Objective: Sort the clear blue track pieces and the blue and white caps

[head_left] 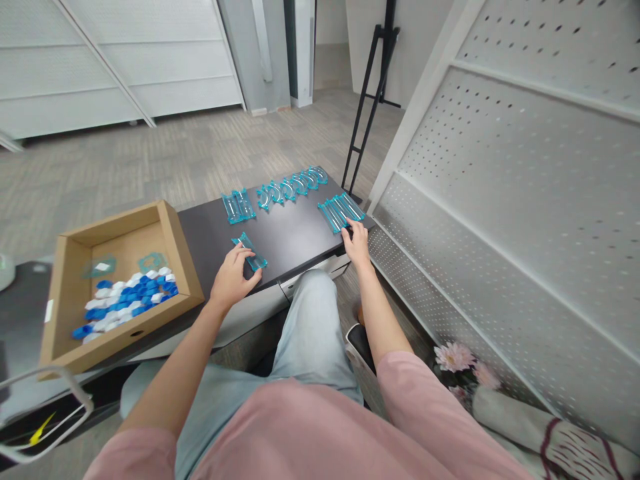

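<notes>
At the near edge of the dark table (295,233), my left hand (231,275) has its thumb and fingers around a clear piece with teal edges (256,257), shaped like a short straight track section. My right hand (357,245) rests its fingertips at the near edge of a row of similar straight pieces (341,212), its fingers apart. Two or so more straight pieces (239,206) lie side by side farther back on the left. Along the far edge runs a row of curved clear teal pieces (291,188).
A cardboard box (194,267) on the left contains blue and white small pieces (135,293) and a few clear teal ones. A perforated white panel (500,180) stands close on the right. Behind the table's far corner is a black stand (367,107). Pink flowers (454,357) sit low at right.
</notes>
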A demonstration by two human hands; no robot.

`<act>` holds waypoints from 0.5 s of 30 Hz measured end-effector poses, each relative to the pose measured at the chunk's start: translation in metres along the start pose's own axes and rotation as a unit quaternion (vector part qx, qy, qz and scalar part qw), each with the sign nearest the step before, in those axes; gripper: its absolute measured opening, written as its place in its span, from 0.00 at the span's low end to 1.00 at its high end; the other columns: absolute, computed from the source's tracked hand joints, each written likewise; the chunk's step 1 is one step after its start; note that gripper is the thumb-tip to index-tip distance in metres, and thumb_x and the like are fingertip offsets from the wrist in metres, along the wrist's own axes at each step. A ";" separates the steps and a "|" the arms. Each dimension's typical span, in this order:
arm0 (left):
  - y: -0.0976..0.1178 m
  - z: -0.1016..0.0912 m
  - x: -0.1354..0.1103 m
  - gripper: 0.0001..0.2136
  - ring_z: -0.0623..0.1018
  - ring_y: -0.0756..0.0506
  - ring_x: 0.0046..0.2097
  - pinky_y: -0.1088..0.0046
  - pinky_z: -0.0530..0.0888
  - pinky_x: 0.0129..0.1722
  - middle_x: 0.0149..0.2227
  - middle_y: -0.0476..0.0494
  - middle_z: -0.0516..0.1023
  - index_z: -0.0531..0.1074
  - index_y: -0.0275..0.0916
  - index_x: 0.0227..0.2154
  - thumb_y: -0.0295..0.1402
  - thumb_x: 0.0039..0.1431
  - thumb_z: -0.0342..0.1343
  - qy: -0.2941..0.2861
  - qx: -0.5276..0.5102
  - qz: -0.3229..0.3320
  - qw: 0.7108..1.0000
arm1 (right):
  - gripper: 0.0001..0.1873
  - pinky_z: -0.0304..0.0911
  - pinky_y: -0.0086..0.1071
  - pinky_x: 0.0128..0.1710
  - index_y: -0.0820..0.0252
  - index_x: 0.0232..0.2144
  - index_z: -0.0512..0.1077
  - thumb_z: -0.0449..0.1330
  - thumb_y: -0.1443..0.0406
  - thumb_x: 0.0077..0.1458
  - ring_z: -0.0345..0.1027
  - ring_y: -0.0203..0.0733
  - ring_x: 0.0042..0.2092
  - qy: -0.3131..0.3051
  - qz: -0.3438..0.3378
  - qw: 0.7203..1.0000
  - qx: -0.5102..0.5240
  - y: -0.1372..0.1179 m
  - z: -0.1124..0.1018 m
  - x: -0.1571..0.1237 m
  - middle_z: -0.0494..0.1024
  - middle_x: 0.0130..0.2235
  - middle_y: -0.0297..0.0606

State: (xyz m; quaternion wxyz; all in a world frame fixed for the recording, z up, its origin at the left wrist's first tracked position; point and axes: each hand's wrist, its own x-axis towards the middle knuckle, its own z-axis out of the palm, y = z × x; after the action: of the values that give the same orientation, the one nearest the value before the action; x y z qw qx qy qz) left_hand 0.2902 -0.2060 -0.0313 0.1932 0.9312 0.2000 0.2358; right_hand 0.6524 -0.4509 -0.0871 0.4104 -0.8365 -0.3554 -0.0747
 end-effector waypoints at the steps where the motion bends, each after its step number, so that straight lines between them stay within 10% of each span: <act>1: 0.000 0.000 0.000 0.17 0.72 0.25 0.77 0.39 0.71 0.78 0.62 0.31 0.81 0.74 0.44 0.55 0.44 0.69 0.61 0.001 0.001 0.001 1.000 | 0.26 0.66 0.56 0.70 0.56 0.68 0.78 0.54 0.53 0.79 0.72 0.59 0.64 0.004 -0.002 1.000 0.006 0.002 0.001 0.001 0.80 0.65 0.55; 15: 0.006 -0.002 0.001 0.16 0.71 0.26 0.78 0.39 0.70 0.79 0.62 0.31 0.82 0.74 0.44 0.55 0.43 0.68 0.61 -0.005 -0.011 -0.021 1.000 | 0.20 0.68 0.51 0.65 0.59 0.57 0.83 0.58 0.57 0.76 0.74 0.55 0.55 0.056 0.060 0.996 0.017 -0.014 0.007 0.003 0.82 0.56 0.53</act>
State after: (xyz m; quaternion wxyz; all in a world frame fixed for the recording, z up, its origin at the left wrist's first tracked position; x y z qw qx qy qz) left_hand 0.2913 -0.2105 -0.0261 0.2087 0.9259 0.2156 0.2296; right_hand 0.6449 -0.4384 -0.0815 0.4477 -0.8435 -0.2824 -0.0910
